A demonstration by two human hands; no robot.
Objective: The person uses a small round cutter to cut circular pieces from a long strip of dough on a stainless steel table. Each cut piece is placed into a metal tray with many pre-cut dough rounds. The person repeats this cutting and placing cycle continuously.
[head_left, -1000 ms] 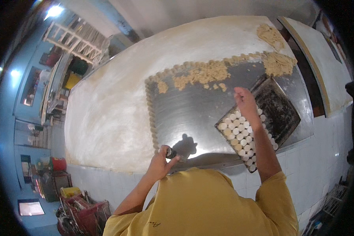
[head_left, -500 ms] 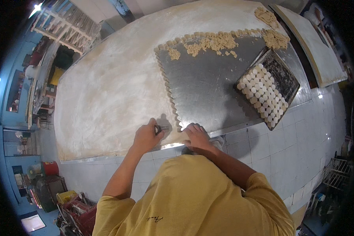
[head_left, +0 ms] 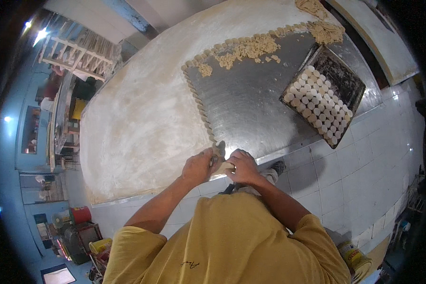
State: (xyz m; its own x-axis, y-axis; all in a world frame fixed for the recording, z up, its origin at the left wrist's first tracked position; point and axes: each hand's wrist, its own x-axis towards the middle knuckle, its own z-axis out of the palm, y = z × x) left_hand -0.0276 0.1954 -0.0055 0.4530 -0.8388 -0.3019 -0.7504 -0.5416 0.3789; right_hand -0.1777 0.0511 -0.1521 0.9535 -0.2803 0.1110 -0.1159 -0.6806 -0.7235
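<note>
A large sheet of floured dough [head_left: 137, 128] covers the left and back of the metal table; its edge is scalloped by round cuts. At the near end of that edge, my left hand [head_left: 197, 167] is closed around a small round cutter [head_left: 214, 160], mostly hidden by the fingers. Right beside it, my right hand [head_left: 244, 168] grips a pale piece of dough [head_left: 226, 167] at the table's front edge. To the right, a dark baking tray [head_left: 338, 71] holds rows of small round dough pieces [head_left: 319, 102].
Dough scraps [head_left: 248, 51] lie along the back of the bare metal [head_left: 251, 104]. A bigger dough lump [head_left: 326, 32] sits at the far right. The tray juts over the table's front edge. Wooden racks [head_left: 75, 59] stand at the back left, and a yellow bucket [head_left: 355, 260] is at lower right.
My left hand has moved right with the cutter, up to the dough's scalloped edge and close to my right hand. A piece of dough now shows in my right hand. The view has tilted slightly.
</note>
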